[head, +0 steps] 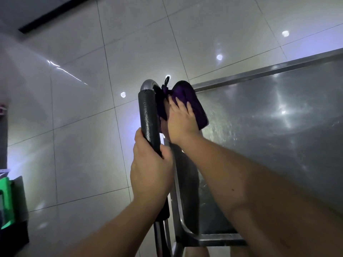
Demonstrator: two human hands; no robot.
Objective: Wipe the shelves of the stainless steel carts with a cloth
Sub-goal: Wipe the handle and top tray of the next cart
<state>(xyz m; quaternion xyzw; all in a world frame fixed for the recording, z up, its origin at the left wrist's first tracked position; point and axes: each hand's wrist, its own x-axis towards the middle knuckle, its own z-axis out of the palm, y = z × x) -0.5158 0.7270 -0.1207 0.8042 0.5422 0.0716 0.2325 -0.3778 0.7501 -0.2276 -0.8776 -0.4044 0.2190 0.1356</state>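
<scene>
Floor [79,154]: glossy pale tiles with thin grout lines and light reflections, open across the left and top. A green item [6,201] sits at the far left edge, apparently a container. Left hand [151,169] is clenched around the padded cart handle [148,117]. Right hand [181,123] presses flat, fingers spread, on the purple cloth [193,102] at the near-left corner of the steel shelf [269,127], beside the raised rim [259,73]

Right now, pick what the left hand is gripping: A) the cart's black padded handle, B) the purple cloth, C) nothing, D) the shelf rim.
A: the left hand wraps the black padded handle, while the right hand presses the purple cloth on the shelf.
</scene>
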